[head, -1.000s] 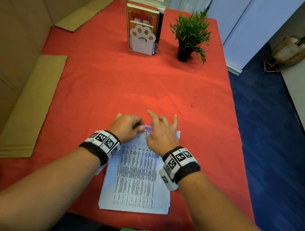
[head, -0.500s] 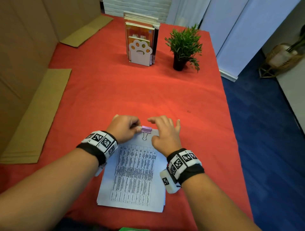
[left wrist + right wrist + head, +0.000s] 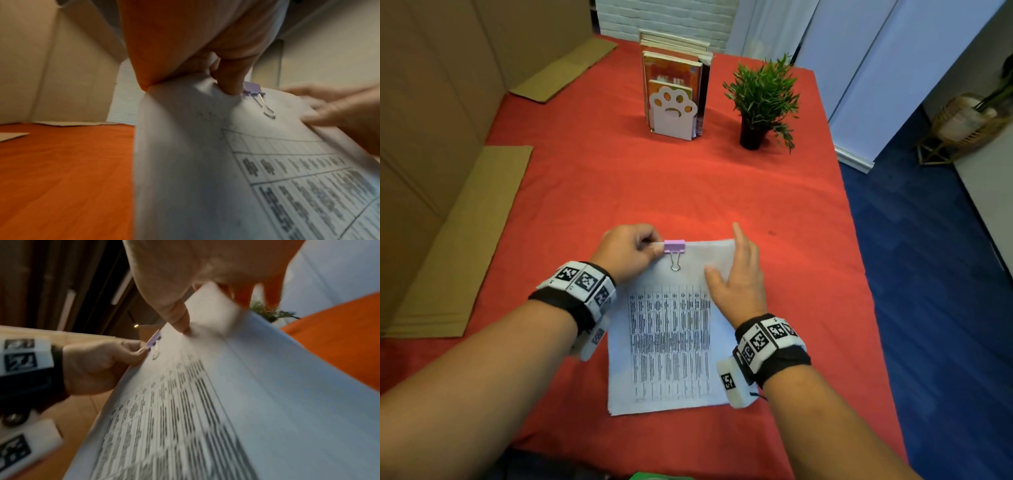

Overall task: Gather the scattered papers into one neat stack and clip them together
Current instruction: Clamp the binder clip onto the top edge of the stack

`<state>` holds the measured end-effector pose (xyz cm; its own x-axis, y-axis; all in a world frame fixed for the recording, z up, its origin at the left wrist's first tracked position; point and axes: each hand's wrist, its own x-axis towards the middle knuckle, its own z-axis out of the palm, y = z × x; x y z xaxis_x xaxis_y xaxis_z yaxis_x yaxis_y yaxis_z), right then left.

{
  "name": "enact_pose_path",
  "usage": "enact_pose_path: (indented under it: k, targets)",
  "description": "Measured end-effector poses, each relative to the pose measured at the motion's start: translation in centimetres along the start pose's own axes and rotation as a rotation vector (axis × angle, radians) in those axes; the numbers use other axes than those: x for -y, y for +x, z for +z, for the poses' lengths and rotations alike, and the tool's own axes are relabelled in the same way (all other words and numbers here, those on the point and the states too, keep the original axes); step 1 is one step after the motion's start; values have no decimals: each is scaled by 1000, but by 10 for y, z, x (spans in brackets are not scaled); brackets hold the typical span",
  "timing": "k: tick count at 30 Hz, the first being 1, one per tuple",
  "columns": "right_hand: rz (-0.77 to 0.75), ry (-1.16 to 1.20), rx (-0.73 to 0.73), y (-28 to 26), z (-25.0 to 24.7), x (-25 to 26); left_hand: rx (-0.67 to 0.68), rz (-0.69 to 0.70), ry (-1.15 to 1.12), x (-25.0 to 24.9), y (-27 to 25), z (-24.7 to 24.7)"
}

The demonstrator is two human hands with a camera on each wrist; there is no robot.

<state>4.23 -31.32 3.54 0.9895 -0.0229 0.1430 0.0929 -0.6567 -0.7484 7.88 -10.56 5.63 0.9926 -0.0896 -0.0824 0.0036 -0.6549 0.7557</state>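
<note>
A stack of printed papers [image 3: 671, 349] lies on the red tablecloth [image 3: 688, 192] in front of me. A purple binder clip [image 3: 674, 247] sits on its top edge, left of centre, wire handle folded flat on the top sheet. My left hand [image 3: 631, 251] pinches the top edge just left of the clip [image 3: 252, 88] and holds that corner off the cloth. My right hand [image 3: 736, 270] is at the top right corner. Its thumb [image 3: 180, 321] presses the top sheet and the corner passes between thumb and straight fingers. The clip [image 3: 154, 339] is apart from it.
A paw-shaped bookend with books [image 3: 673, 113] and a small potted plant [image 3: 760, 102] stand at the far end. Cardboard sheets [image 3: 465, 240] lie along the left side. The table's right edge drops to blue floor [image 3: 928, 274].
My right hand has left the clip and slid right to the stack's top right corner. The clip's handle now shows, lying flat. My left hand keeps its pinch.
</note>
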Motion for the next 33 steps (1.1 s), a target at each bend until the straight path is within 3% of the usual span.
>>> enact_pose_path:
  k: [2,6,9,12,17,22,26,33]
  targets:
    - [169,257,130,-6,-4,-4,-47,-66,-148,6,7,-12]
    - [191,101,300,-27,-2,-24,-213,-151,-260,16,21,-35]
    - [196,95,336,-41,2,-42,-279,-242,-254,23,28,-42]
    - [264,103,269,-42,3,-49,-280,-263,-120,31,29,-36]
    - [528,156,118,-33,-4,-75,-58,-259,173,55,2,3]
    - [762,68,101,-17,-19,-112,236,-489,429,86,-77,36]
    - [727,-2,47,22,-35,-122,364,-564,575,90,-116,42]
    - [679,28,-36,93,-33,-136,327,-545,580,92,-120,45]
